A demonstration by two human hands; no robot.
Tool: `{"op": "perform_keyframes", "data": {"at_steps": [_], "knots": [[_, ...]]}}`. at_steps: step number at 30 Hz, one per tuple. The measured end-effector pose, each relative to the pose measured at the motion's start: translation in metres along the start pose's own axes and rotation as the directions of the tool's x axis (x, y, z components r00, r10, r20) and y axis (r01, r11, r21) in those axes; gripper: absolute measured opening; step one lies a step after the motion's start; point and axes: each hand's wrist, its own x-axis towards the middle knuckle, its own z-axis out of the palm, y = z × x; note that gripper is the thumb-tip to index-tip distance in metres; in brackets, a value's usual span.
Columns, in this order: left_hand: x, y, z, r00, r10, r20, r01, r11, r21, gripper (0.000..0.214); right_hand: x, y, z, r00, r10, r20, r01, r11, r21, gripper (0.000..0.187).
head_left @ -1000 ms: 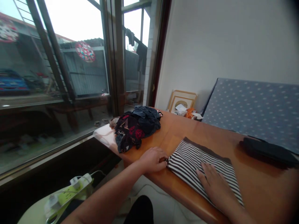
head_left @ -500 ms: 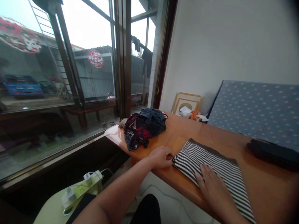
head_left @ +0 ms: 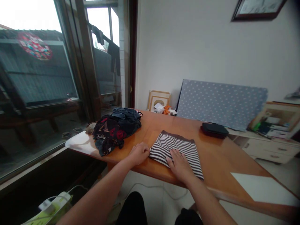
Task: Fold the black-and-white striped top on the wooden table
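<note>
A black-and-white striped garment [head_left: 185, 149] with a dark brown band along its far edge lies flat on the wooden table [head_left: 154, 123]. At its near left corner is my left hand [head_left: 140, 153], fingers curled and closed on the fabric edge; the fingertips are partly hidden. My right hand [head_left: 180, 164] rests palm down on the striped cloth near its front edge, with fingers stretched out. To the left of my left hand sits a heap of dark clothes [head_left: 117, 126], some with a red pattern.
A black case [head_left: 214, 129] lies toward the table's far right. White paper [head_left: 264, 187] is at the right front edge. A dotted blue cloth-covered panel [head_left: 220, 100] stands behind the table. At lower left is a power strip [head_left: 52, 206]. Glass windows run along the left.
The view has swung to the right, so the table's right side and the paper now show. Both hands stay on the striped garment, the left at its corner, the right flat.
</note>
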Motion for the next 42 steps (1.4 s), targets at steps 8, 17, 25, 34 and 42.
{"op": "perform_keyframes", "data": {"at_steps": [8,17,25,34,42], "knots": [[-0.006,0.034,0.016,0.972,-0.190,-0.141,0.214,0.961,0.177,0.042,0.003,0.006,0.010,1.000,-0.010,-0.021,0.009,0.999,-0.030,0.067],[-0.008,0.069,0.037,0.924,-0.100,-0.370,0.133,0.989,0.063,0.013,0.004,0.019,0.030,0.996,-0.052,-0.070,0.050,0.998,-0.037,0.067],[0.005,0.055,0.061,0.921,-0.315,-0.231,0.149,0.830,-0.537,0.022,0.005,0.019,0.028,0.997,-0.026,-0.073,0.029,0.999,0.038,0.066],[0.002,0.045,0.067,0.968,-0.177,-0.178,0.043,0.816,-0.577,0.040,0.016,0.027,0.006,0.999,0.047,-0.008,-0.038,0.881,0.472,0.061],[0.002,0.048,0.061,0.978,-0.165,-0.129,0.049,0.779,-0.625,0.047,0.044,0.008,-0.041,0.941,0.335,0.048,-0.273,0.665,0.695,0.039]]}}
